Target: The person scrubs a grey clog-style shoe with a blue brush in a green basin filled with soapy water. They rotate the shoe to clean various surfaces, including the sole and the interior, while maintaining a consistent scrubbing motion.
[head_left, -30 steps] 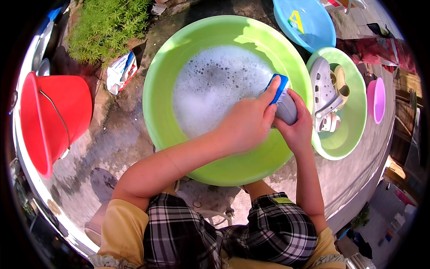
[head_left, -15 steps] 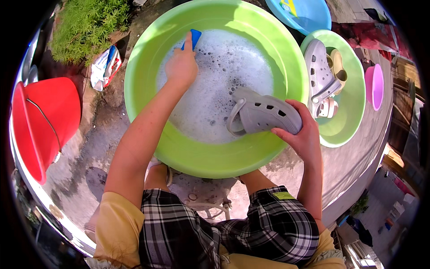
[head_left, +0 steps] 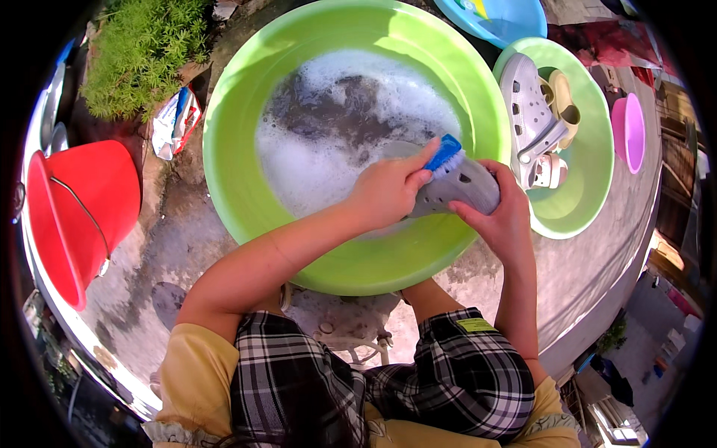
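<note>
A grey clog (head_left: pixel 472 193) with holes in its upper is tilted over the soapy water, its toe toward the right. My right hand (head_left: pixel 499 205) is closed round the toe end, thumb on the near side. Closed round a blue scrub brush (head_left: pixel 445 153), my left hand (head_left: pixel 388 187) presses its white bristles against the top of the clog. My left hand and the brush hide part of the clog's heel end. Beneath both hands is a large green basin (head_left: pixel 358 278) holding foamy, greyish water (head_left: pixel 321 112).
On the right, a smaller green basin (head_left: pixel 579 216) holds another grey clog (head_left: pixel 520 97), a tan clog (head_left: pixel 565 112) and a small pale shoe (head_left: pixel 549 172). Nearby are a pink basin (head_left: pixel 633 134) and a blue basin (head_left: pixel 508 22). At left stand a red bucket (head_left: pixel 97 201), a crumpled packet (head_left: pixel 175 123) and green plants (head_left: pixel 146 56).
My left hand has brought the brush from the basin's far left side onto the clog. The foam has parted, showing dark water. The clog stays in my right hand, its strap now hidden.
</note>
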Demonstrator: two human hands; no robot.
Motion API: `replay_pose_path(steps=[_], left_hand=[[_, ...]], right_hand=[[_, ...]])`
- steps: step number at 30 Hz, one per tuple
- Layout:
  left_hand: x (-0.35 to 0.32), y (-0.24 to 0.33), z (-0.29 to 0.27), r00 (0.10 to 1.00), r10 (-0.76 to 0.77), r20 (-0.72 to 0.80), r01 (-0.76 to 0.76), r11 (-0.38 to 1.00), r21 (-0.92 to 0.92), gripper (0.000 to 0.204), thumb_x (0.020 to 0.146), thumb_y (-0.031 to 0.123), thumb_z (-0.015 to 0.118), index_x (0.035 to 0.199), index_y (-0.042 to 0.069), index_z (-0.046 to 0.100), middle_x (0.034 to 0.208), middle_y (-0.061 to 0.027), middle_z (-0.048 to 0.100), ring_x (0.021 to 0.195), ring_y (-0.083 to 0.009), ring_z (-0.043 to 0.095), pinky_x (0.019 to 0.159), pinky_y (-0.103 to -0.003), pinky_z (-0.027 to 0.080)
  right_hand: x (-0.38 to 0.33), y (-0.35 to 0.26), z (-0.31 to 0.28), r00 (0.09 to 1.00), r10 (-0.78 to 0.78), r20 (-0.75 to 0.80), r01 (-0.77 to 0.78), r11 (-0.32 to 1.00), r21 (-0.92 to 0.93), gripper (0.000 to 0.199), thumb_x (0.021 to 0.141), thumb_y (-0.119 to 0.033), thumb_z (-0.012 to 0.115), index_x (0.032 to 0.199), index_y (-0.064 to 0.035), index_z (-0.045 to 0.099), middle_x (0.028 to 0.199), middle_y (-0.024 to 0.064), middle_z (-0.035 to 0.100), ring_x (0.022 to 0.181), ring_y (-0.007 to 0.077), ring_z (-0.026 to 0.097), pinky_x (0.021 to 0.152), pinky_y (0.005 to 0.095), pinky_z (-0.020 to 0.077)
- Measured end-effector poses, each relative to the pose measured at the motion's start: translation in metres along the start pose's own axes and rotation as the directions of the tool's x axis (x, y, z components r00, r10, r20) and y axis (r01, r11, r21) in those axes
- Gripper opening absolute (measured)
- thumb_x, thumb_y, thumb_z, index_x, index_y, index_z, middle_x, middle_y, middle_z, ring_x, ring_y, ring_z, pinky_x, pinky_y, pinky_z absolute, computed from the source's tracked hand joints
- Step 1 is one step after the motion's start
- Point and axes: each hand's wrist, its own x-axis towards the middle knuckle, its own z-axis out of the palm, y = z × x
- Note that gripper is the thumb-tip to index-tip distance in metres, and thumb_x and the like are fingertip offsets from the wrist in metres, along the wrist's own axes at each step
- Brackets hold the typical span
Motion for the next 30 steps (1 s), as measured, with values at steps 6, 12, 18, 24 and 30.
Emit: replay_pose_path(steps=[6, 12, 18, 24, 30], left_hand=[[-0.033, 0.018, 0.032, 0.955, 0.292, -0.062, -0.291, 0.957, 0.016, 0.052, 0.092, 0.019, 0.046, 0.141, 0.015, 0.03, 0.087, -0.0227, 0.06, 0.078, -0.039, 0.059, 0.074, -0.039, 0.046], [-0.012, -0.024, 0.025, 0.983, 0.088, -0.164, -0.068, 0.99, 0.121, 0.056, 0.092, 0.018, 0.044, 0.144, 0.016, 0.022, 0.083, -0.0247, 0.057, 0.074, -0.0401, 0.057, 0.069, -0.043, 0.044], [-0.008, -0.042, 0.016, 0.992, -0.004, -0.125, 0.056, 0.908, 0.415, 0.051, 0.091, 0.022, 0.046, 0.139, 0.01, 0.03, 0.079, -0.0212, 0.059, 0.072, -0.038, 0.059, 0.064, -0.045, 0.046], [0.028, -0.092, -0.059, 0.923, 0.043, -0.383, 0.239, 0.716, 0.656, 0.05, 0.09, 0.023, 0.047, 0.138, 0.015, 0.032, 0.085, -0.0194, 0.059, 0.072, -0.0357, 0.06, 0.063, -0.043, 0.047], [0.034, -0.088, -0.049, 0.905, -0.346, -0.25, 0.417, 0.84, 0.348, 0.051, 0.09, 0.022, 0.043, 0.136, 0.003, 0.035, 0.11, -0.0234, 0.059, 0.099, -0.0359, 0.059, 0.083, -0.044, 0.046]], right_hand=[[-0.007, 0.002, 0.002, 1.0, 0.014, 0.026, -0.014, 1.0, -0.004, 0.059, 0.061, -0.017, 0.081, 0.109, -0.0031, 0.052, 0.095, 0.0129, 0.062, 0.086, 0.0258, 0.062, 0.074, 0.0338, 0.049], [0.0, -0.003, 0.004, 0.999, -0.043, 0.01, 0.043, 0.999, 0.015, 0.058, 0.061, -0.017, 0.081, 0.109, -0.003, 0.052, 0.096, 0.012, 0.062, 0.086, 0.0242, 0.062, 0.075, 0.033, 0.0491], [-0.001, -0.007, 0.002, 1.0, -0.014, 0.017, 0.013, 0.999, 0.044, 0.061, 0.06, -0.022, 0.083, 0.109, -0.002, 0.052, 0.096, 0.0125, 0.063, 0.087, 0.0232, 0.062, 0.076, 0.0328, 0.0494], [-0.002, -0.004, 0.003, 1.0, 0.027, 0.012, -0.027, 0.998, 0.051, 0.06, 0.061, -0.022, 0.083, 0.108, -0.001, 0.053, 0.096, 0.0131, 0.064, 0.086, 0.023, 0.063, 0.075, 0.0324, 0.0497], [-0.001, 0.001, 0.005, 1.0, 0.005, 0.013, -0.006, 0.998, 0.063, 0.06, 0.06, -0.021, 0.083, 0.107, -0.0007, 0.053, 0.095, 0.0132, 0.064, 0.087, 0.0234, 0.063, 0.076, 0.0328, 0.0497]])
